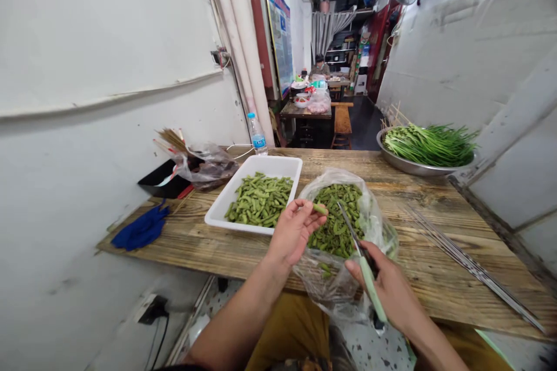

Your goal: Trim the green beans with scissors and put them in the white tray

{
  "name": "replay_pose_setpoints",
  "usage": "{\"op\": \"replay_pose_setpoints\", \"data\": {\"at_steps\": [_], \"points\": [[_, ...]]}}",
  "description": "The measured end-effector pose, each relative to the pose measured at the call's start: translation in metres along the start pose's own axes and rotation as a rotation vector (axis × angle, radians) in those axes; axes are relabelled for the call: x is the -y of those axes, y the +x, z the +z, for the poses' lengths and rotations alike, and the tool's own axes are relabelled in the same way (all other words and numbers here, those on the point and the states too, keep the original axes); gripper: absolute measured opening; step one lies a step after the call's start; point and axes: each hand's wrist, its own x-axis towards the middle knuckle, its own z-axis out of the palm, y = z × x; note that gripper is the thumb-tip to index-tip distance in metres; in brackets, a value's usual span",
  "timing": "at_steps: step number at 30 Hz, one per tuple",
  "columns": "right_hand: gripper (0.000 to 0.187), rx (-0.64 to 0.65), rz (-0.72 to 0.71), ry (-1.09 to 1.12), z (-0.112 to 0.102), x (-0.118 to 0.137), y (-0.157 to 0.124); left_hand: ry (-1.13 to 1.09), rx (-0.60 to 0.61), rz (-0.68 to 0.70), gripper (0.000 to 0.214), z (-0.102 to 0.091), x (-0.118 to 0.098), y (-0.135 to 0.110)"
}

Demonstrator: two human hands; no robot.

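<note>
Between the fingertips of my left hand (296,229) is a green edamame pod (321,208), its end pointing right. My right hand (389,281) grips a pair of scissors (368,284) with pale green handles; the blades reach up and left, close to the pod but apart from it. Below both hands, a clear plastic bag (372,208) lies open and full of edamame pods (337,232). A white plastic tray (212,215) to the left of the bag holds more edamame pods (261,197).
Metal skewers (474,266) lie on the wooden table (195,252) at right. A steel bowl of green chives (430,145) stands at the back right. A water bottle (257,136), a black box (159,179) and a blue cloth (141,229) are at left. Another person (319,66) sits far back.
</note>
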Motion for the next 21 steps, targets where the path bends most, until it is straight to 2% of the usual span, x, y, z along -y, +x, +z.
{"op": "replay_pose_setpoints", "data": {"at_steps": [4,9,13,21], "points": [[0.048,-0.050,-0.084,-0.058,0.005,0.014,-0.004,-0.105,-0.063,-0.076,0.019,0.013,0.012,-0.006],[0.050,-0.133,-0.140,-0.106,0.013,0.011,-0.008,-0.198,-0.132,-0.075,0.017,0.017,0.020,-0.009],[0.048,-0.185,-0.170,-0.095,0.015,0.012,-0.009,-0.215,-0.144,-0.068,0.018,0.018,0.021,-0.011],[0.049,-0.199,-0.172,-0.065,0.016,0.015,-0.006,-0.188,-0.117,-0.074,0.021,0.018,0.023,-0.013]]}}
